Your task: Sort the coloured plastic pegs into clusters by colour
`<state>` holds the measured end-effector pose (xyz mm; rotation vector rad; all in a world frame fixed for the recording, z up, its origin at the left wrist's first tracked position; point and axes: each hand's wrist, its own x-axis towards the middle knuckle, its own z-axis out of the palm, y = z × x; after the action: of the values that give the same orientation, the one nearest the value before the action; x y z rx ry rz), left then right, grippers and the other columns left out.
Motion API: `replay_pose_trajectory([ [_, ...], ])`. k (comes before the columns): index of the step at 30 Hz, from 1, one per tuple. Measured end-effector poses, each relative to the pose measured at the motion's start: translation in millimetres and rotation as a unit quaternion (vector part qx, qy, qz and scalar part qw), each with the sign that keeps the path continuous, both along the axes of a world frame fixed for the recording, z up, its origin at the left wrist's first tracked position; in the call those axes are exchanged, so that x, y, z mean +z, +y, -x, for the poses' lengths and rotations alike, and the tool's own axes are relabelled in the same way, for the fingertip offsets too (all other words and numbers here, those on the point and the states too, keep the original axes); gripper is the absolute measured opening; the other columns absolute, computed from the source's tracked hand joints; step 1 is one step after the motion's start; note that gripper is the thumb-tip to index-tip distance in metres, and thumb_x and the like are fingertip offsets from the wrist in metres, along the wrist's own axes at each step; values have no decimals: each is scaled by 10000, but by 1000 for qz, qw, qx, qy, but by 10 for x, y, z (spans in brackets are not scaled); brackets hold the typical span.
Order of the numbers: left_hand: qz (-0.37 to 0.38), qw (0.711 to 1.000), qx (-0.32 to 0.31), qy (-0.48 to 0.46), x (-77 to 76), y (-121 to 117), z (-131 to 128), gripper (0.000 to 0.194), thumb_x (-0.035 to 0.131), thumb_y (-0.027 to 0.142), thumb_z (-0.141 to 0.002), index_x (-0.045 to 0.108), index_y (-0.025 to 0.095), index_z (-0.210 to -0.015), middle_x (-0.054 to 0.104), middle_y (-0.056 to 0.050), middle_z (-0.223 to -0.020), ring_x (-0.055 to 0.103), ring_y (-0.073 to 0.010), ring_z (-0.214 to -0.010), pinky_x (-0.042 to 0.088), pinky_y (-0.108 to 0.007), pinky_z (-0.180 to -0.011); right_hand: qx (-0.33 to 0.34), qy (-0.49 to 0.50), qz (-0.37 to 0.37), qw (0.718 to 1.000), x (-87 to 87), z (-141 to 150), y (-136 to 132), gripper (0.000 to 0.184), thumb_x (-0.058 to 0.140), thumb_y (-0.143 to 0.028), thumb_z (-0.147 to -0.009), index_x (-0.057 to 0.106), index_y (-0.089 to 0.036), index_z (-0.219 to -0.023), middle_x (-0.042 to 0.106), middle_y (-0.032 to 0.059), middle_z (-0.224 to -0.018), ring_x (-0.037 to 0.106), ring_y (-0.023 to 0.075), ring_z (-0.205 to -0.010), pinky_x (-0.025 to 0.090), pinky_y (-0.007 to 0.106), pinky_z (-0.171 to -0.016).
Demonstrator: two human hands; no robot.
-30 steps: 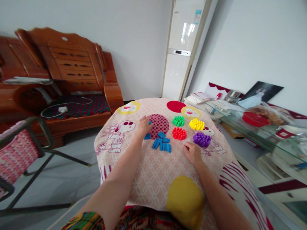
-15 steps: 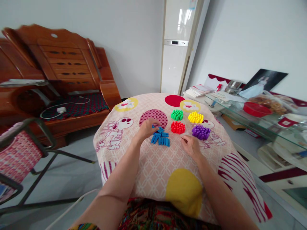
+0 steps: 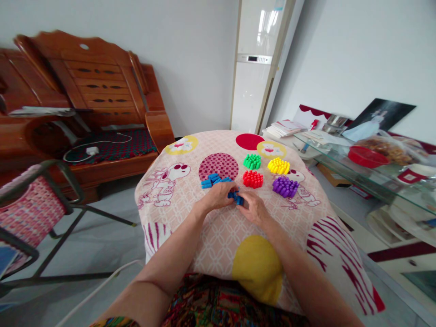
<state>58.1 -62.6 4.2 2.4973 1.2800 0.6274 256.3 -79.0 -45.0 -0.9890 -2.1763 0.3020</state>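
Note:
My left hand [image 3: 223,194] is curled over small blue pegs [image 3: 235,197] at the middle of the table. Its fingers are closed around some of them, partly hidden. From the right, my right hand [image 3: 253,207] meets it, thumb and fingers pinching the near end of the same blue pegs. Beyond my left hand, more loose blue pegs [image 3: 213,180] lie flat in a heap. Upright pegs stand in tight clusters to the right: green pegs [image 3: 252,161], red pegs [image 3: 252,179], yellow pegs [image 3: 278,166] and purple pegs [image 3: 285,186].
A patterned cloth covers the round table [image 3: 218,236]. To the right, a glass shelf [image 3: 335,156] holds papers, a red bowl [image 3: 368,156] and a photo. A wooden sofa [image 3: 98,86] and a folding chair [image 3: 34,204] stand on the left.
Both hands have come together over the blue pegs, my left moving right and nearer, my right moving left. Part of the blue heap has shifted left and away.

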Motion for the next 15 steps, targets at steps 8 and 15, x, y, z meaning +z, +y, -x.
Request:
replay_pose_trajectory([
  [8, -2, 1000, -2, 9, -37, 6, 29, 317, 615, 108, -744, 700, 167, -1043, 741, -79, -1042, 680, -225, -957, 500, -293, -829, 14, 64, 19, 998, 118, -66, -95, 288, 678, -348, -848, 708, -182, -1082, 732, 87, -901, 677, 231, -850, 555, 375, -810],
  [15, 57, 988, -48, -134, -2, -26, -119, 274, 641, 122, -762, 679, 173, -1028, 731, -29, -945, 665, -164, -837, 483, -245, -750, -16, 112, -7, 994, 141, -81, -78, 344, 544, -272, -927, 644, -200, -1248, 714, 115, -1131, 681, 223, -1002, 551, 369, -903],
])
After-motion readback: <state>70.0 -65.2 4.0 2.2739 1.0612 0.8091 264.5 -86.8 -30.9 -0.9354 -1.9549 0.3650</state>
